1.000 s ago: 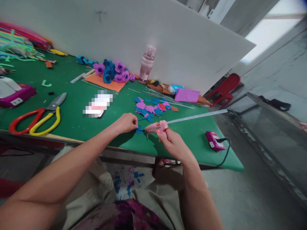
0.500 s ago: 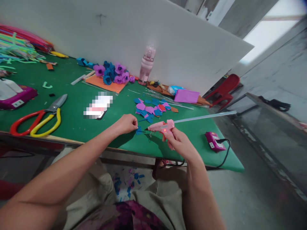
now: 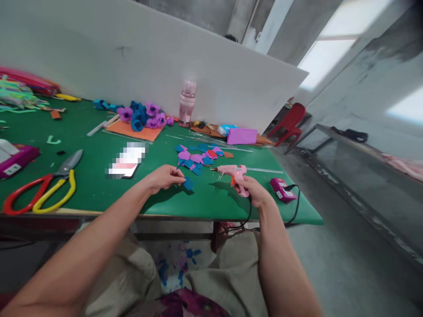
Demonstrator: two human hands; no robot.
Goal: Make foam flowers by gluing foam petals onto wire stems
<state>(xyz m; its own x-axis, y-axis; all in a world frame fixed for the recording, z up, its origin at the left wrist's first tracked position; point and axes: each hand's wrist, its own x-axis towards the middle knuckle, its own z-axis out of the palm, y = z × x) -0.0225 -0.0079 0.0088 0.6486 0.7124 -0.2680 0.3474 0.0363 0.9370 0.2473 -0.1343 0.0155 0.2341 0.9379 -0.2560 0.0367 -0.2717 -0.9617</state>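
My left hand (image 3: 168,177) pinches a small blue petal-shaped piece (image 3: 188,183) a little above the green table (image 3: 205,202). Around the handle of a pink hot glue gun (image 3: 235,172), my right hand (image 3: 251,190) is closed. The gun's nozzle points left, and a clear glue stick (image 3: 264,170) juts out of its back. Just beyond both hands lies a loose pile of blue and purple cut pieces (image 3: 196,158). Behind them are finished-looking blue and purple flowers (image 3: 142,116) beside an orange sheet (image 3: 132,130).
Large scissors (image 3: 56,182) with red and yellow handles lie at the left, near a phone (image 3: 127,160). A pink bottle (image 3: 187,103) stands by the white board. The gun's cord hangs over the front edge near a purple power socket (image 3: 283,190). Paper scraps litter the floor.
The glue gun has moved right, away from the left hand, and now points level to the left. My left hand has turned, bringing the blue piece into clearer view.
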